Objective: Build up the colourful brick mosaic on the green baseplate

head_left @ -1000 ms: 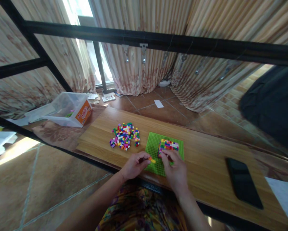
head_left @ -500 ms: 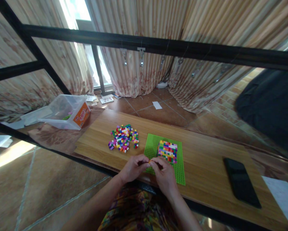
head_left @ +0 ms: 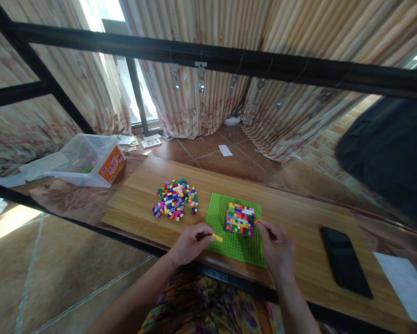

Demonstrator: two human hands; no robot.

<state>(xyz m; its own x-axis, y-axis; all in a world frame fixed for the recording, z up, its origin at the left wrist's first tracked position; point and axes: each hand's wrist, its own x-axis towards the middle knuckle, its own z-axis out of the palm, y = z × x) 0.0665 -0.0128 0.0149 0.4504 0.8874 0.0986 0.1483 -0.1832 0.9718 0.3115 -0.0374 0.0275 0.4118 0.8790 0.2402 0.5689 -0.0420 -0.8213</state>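
We've got our left hand pinching a yellow piece lower centre, right hand pinching an orange brick beside the multicoloured block, right of centre.

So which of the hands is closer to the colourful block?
Right. The right hand, pinching a small orange piece, is right by the block's right edge. The left hand, holding a yellow piece, is farther off, beyond the block's near-left corner.

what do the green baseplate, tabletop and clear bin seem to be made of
Green baseplate: likely moulded plastic, low sheen, judging by its even studs. Tabletop: wood or wood-print laminate, satin, from its grain. Clear bin: probably smooth plastic, as its walls are see-through.
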